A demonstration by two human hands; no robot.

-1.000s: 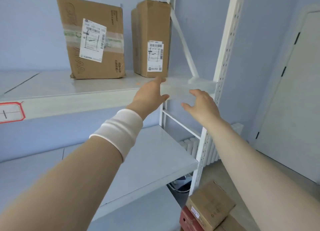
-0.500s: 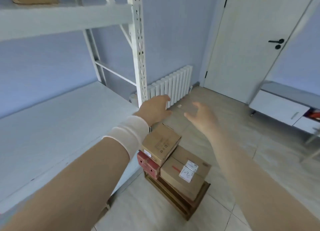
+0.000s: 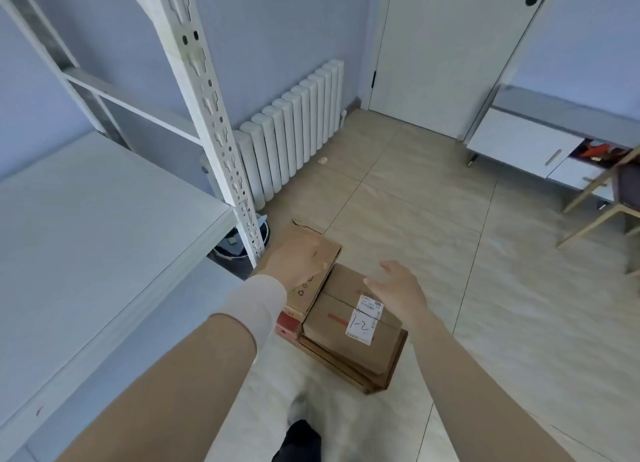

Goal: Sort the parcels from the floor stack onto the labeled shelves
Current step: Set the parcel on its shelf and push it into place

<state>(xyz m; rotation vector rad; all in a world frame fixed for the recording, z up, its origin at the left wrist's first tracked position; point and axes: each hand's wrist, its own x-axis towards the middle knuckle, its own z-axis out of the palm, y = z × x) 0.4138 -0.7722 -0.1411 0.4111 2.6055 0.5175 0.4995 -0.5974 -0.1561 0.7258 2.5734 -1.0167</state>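
The stack of parcels (image 3: pixel 375 368) sits on the floor right under my fingers, so I think there is still a lot left to sort. I hold no box yet.

The top box (image 3: pixel 322 253) lies flat under my left hand (image 3: pixel 294 262). Its long side runs the same way as my fingers, away from me toward the radiator (image 3: pixel 294 139). My left fingers are loose and blurry, and I cannot tell if they touch it.

Just beside it, under my right hand (image 3: pixel 394 288), is the box marked 1-2 (image 3: pixel 332 323), label up. My right fingers are spread wide and hold nothing. The shelf (image 3: pixel 104 236) is off past my left wrist.
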